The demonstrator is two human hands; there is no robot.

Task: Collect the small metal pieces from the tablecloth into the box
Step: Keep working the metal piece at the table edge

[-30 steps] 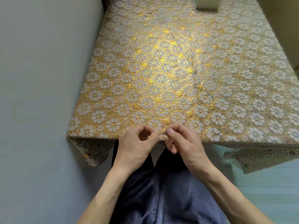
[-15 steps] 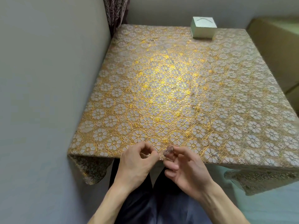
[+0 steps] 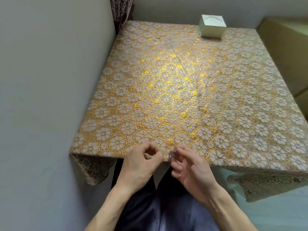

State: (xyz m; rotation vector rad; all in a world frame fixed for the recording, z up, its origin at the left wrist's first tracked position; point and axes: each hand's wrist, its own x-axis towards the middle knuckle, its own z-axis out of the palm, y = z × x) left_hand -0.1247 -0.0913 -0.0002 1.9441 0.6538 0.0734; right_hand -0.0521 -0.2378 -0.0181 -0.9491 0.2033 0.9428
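Now: picking pieces at bench's 6 o'clock edge.
Right hand (image 3: 191, 167) pinches a small metal piece (image 3: 173, 152); left hand (image 3: 141, 162) curled closed, contents unclear. Carry steadily to box (image 3: 212, 29), 1 o'clock.

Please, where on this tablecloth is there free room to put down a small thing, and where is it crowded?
The tablecloth is mostly bare between the wall side and the right edge. Occupied spots: the box at the far edge, and the near edge, where the left hand and right hand work. Tiny pieces are hard to see.
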